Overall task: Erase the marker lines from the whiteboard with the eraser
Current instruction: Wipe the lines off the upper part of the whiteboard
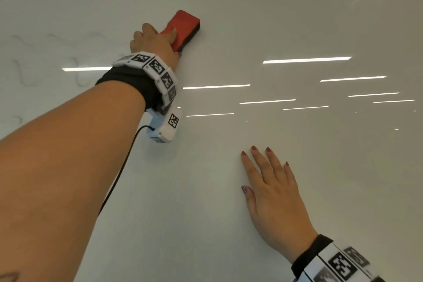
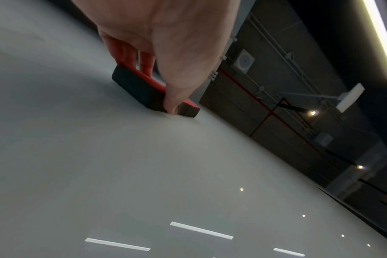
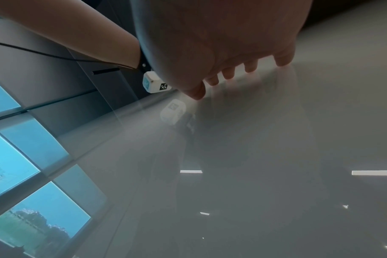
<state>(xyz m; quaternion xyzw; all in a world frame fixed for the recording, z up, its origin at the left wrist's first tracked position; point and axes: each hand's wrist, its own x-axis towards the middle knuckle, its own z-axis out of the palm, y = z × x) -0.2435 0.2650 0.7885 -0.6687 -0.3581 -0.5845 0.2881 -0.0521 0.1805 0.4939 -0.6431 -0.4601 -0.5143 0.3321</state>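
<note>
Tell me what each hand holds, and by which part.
The left hand grips the eraser by its long sides near one end, felt against the whiteboard. The right hand holds nothing; it lies flat on the board.

Eraser (image 1: 184, 26) flat on my whiteboard (image 1: 297, 178).
Red back, dark felt pressed to the glossy white surface; I see faint grey marker lines (image 1: 25, 73) at far left.

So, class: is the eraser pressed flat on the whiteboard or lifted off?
Flat on: the eraser's dark pad meets the whiteboard.
</note>
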